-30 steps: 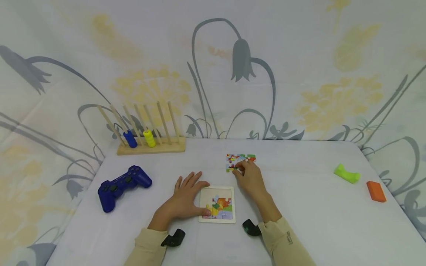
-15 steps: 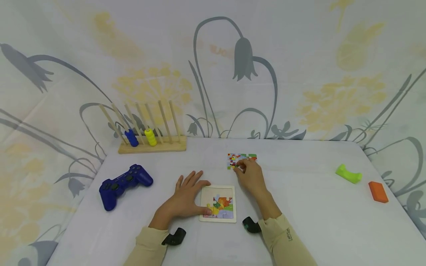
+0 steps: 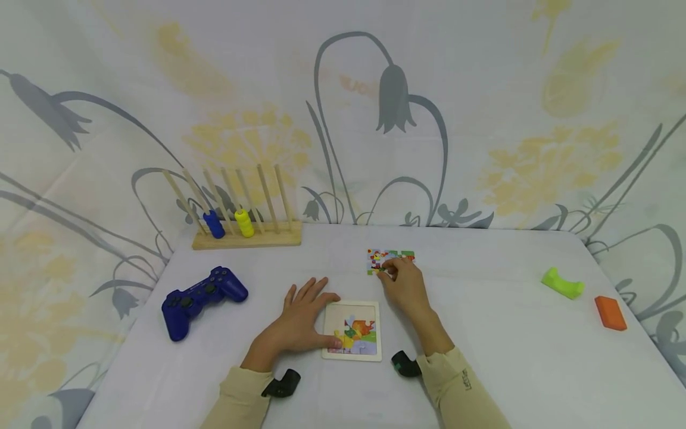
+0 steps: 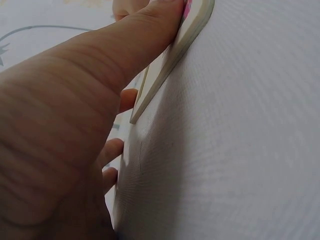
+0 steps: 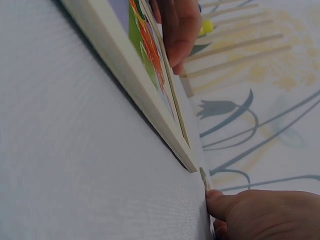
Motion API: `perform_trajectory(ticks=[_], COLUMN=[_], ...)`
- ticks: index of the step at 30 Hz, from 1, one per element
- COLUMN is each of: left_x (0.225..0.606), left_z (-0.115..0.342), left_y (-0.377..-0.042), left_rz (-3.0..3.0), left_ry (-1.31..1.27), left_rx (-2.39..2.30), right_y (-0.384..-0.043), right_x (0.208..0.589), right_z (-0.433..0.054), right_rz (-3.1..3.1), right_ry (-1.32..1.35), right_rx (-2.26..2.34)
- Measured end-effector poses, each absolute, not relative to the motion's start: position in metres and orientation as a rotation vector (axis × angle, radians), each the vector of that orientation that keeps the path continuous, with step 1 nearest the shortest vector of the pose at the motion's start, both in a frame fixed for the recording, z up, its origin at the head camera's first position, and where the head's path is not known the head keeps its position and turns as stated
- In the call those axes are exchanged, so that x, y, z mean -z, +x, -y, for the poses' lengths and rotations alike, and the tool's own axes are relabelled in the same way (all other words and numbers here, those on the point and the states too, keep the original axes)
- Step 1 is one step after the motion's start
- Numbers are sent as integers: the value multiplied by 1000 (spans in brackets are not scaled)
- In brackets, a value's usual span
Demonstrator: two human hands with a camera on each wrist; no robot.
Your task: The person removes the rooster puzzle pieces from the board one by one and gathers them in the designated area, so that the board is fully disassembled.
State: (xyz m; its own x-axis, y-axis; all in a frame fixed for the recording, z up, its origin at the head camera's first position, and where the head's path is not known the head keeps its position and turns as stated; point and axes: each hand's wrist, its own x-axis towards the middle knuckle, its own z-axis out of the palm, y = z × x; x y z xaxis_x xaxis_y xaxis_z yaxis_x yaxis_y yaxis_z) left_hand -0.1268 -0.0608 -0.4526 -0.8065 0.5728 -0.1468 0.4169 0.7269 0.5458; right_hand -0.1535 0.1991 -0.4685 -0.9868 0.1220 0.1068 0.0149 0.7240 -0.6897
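A square jigsaw tray with a pale wooden frame lies before me, its lower part filled with colourful pieces. My left hand spreads over its left side, the thumb pressing the lower left corner and the index finger reaching the top edge. The left wrist view shows that thumb lying over the tray's rim. Beyond the tray, several loose jigsaw pieces lie grouped together. At their near edge my right hand pinches a small jigsaw piece between thumb and curled fingers, mostly hidden by the fingertips.
To the left lies a blue game controller. Behind it stands a wooden peg rack with blue beads and yellow beads. At the far right are a lime green curved block and an orange block.
The head view has shifted slightly. My right fingers stay at the near edge of the loose pieces, and my left hand keeps its place on the tray.
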Motion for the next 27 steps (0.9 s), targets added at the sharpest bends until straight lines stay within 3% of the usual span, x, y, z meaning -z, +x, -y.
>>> perform_trajectory(ticks=[16, 27], left_x=[453, 455], left_z=[60, 60], left_y=[-127, -127], left_rz=[-2627, -2644], left_ry=[793, 772], left_rx=[-731, -704], right_y=[-145, -104], right_x=[473, 469], right_z=[-205, -202], right_rz=[2723, 2789], right_ry=[-172, -30], right_rx=[-1261, -1355])
